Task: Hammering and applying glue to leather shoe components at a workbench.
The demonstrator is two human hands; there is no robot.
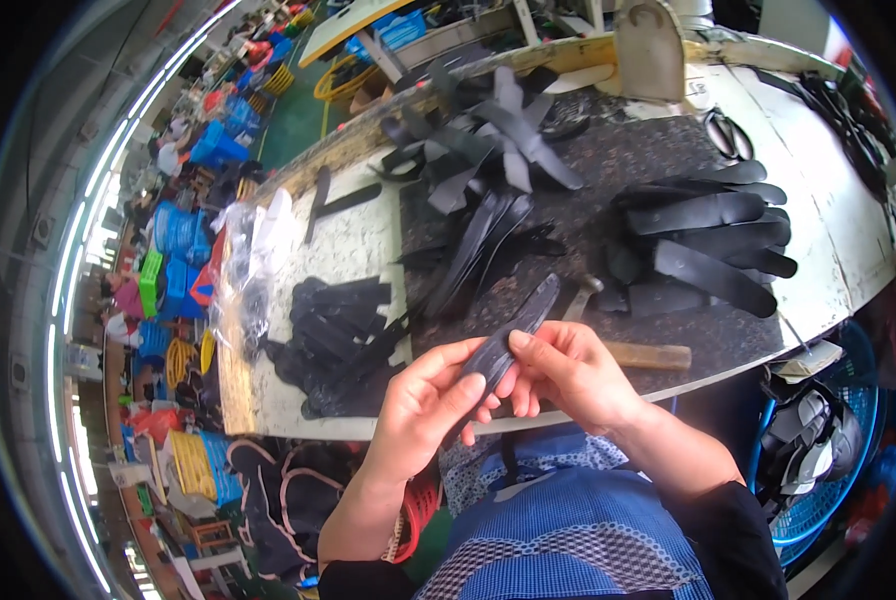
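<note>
Between my two hands, above the front edge of the table, a long black strip of leather-like material [536,304] is held at a slant. Its far end points up and to the right. My left hand [433,392] is closed on the lower part, thumb on top. My right hand [568,372] pinches the strip near its middle, thumb pressed on its face. Just beyond my right hand lies a hammer with a wooden handle [648,356] and a metal head [585,292]. Behind the strip is a bundle of thin black strips [478,245].
Black rounded pieces [708,230] are stacked at the right. Loose dark pieces [503,130] are heaped at the back, and short black strips [333,335] at the left. Scissors [728,135] lie near a beige upright plate [651,50]. A blue basket [813,470] stands beside the table.
</note>
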